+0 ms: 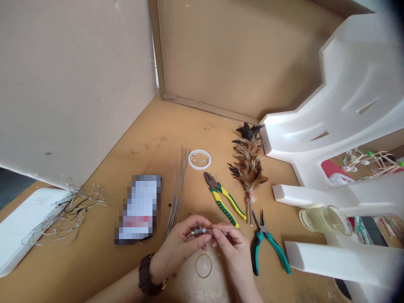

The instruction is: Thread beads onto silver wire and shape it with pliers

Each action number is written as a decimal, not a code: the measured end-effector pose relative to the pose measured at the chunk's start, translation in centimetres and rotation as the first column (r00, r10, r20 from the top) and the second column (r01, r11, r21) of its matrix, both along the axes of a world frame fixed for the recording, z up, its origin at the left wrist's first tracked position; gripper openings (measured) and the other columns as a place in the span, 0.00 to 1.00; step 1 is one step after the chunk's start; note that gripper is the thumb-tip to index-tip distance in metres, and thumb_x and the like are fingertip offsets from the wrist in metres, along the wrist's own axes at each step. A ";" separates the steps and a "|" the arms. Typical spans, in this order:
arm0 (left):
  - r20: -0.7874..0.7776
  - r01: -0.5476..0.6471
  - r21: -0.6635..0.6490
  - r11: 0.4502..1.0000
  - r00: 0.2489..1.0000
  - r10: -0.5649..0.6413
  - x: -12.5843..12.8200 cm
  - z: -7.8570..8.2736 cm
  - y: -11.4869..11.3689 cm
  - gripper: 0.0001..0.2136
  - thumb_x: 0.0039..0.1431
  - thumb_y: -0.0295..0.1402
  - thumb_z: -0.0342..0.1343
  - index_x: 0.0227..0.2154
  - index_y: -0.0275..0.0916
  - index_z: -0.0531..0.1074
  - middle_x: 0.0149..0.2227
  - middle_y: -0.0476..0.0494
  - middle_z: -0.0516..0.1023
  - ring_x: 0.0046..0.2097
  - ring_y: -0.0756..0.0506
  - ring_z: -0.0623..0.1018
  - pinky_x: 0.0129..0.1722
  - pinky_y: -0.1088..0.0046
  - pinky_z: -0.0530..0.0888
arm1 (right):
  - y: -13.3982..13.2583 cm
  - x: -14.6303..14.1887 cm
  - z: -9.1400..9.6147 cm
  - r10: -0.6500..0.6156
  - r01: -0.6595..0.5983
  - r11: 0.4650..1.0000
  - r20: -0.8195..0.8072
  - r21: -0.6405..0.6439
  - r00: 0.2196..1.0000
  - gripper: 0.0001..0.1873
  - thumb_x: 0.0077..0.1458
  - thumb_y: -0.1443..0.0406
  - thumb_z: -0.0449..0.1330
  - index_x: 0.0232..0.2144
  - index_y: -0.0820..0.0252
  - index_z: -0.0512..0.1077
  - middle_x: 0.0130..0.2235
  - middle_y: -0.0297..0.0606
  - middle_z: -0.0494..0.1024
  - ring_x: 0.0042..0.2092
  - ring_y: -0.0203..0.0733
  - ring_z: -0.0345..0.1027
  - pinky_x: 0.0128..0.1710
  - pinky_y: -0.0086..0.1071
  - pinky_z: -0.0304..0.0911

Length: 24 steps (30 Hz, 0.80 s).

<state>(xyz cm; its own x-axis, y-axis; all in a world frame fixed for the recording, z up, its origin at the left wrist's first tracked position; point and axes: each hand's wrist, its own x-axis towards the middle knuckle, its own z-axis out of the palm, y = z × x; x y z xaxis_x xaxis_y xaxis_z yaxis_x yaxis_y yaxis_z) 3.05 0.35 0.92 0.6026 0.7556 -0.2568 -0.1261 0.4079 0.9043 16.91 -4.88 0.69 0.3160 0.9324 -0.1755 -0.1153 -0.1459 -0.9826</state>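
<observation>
My left hand (pixel 191 236), with a dark watch on its wrist, is closed around a thin wire strung with several small coloured beads (pixel 198 231). The beads sit between the two hands, blue, pink and pale ones together. My right hand (pixel 229 242) pinches the same wire (pixel 235 229), whose bare end sticks out to the right past its fingers. Below the hands a thin yellowish ring (pixel 203 266) lies on a pale patch of the table. Just beyond them lie pliers with green and yellow handles (pixel 224 201). A bundle of straight wires (pixel 177 191) rests to the left of these.
A white ring-shaped dish (pixel 199 160) holds loose beads. Right of the pliers lie a feather duster (pixel 249 162) and teal long-nose pliers (pixel 264 240). A phone (pixel 139 208) and tangled wire (pixel 74 210) are at left. A white moulded frame (pixel 341 92) and a glass jar (pixel 326 221) stand at right.
</observation>
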 end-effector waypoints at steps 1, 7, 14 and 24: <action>-0.025 -0.005 0.012 1.000 1.000 0.005 0.0 0.1 0.0 0.06 0.51 0.32 0.56 0.32 0.37 0.69 0.27 0.49 0.73 0.29 0.51 0.71 0.31 0.74 0.69 | 0.0 0.0 0.1 -0.002 0.002 1.000 0.002 0.000 1.000 0.04 0.45 0.64 0.63 0.26 0.60 0.76 0.23 0.35 0.75 0.23 0.35 0.66 0.25 0.29 0.63; -0.078 -0.003 -0.032 0.999 0.997 0.000 -0.1 -0.2 0.1 0.07 0.49 0.34 0.57 0.29 0.36 0.69 0.24 0.50 0.73 0.26 0.51 0.72 0.29 0.74 0.70 | -0.2 0.4 0.1 -0.049 0.046 0.998 -0.080 -0.042 0.996 0.07 0.46 0.62 0.63 0.26 0.61 0.74 0.25 0.37 0.77 0.22 0.35 0.67 0.22 0.27 0.62; -0.082 -0.020 -0.012 1.000 0.996 0.019 -0.1 -1.0 0.3 0.11 0.48 0.32 0.59 0.37 0.37 0.71 0.35 0.45 0.76 0.32 0.49 0.74 0.32 0.75 0.71 | -0.5 0.8 0.1 -0.036 0.032 0.995 -0.042 -0.097 0.998 0.09 0.47 0.61 0.62 0.25 0.62 0.72 0.22 0.36 0.76 0.24 0.34 0.68 0.23 0.25 0.62; 0.121 0.019 -0.058 0.998 0.993 -0.012 -0.5 0.1 0.2 0.14 0.62 0.35 0.42 0.42 0.35 0.70 0.42 0.37 0.76 0.40 0.43 0.76 0.40 0.66 0.72 | -1.0 2.6 0.0 0.071 -0.067 0.991 0.034 -0.119 0.997 0.10 0.45 0.63 0.64 0.33 0.58 0.74 0.27 0.36 0.76 0.26 0.37 0.68 0.24 0.28 0.63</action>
<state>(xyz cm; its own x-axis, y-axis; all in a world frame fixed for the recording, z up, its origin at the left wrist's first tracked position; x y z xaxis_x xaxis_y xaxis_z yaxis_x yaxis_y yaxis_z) 2.60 0.55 0.97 0.6435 0.7317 -0.2249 -0.2262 0.4624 0.8573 19.49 -5.92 0.66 0.2601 0.9259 -0.2740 -0.0641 -0.2666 -0.9617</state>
